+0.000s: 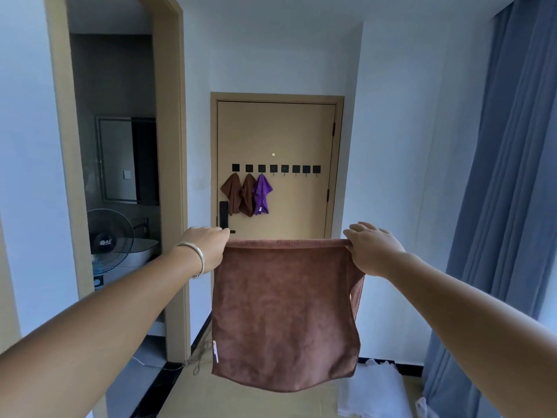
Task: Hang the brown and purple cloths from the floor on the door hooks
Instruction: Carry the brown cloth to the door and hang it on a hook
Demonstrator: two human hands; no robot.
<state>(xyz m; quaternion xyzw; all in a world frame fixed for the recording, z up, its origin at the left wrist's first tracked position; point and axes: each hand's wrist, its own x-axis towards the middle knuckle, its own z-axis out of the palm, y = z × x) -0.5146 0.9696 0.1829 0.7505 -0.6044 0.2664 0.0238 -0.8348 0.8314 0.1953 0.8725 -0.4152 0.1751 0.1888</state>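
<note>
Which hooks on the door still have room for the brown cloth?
The five hooks right of the purple cloth are bare. The left three are crowded: two brown cloths and the purple one hang touching.

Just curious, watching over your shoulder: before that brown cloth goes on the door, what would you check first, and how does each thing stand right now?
1. Left hand grips a top corner: ok.
2. Right hand grips the other corner: ok.
3. Brown cloth hangs flat, untangled: ok.
4. Free hook beside the purple cloth: ok.
5. Within reach of the door: not ok, still some way off.
6. Floor path ahead: cannot tell, the cloth hides it.
</note>
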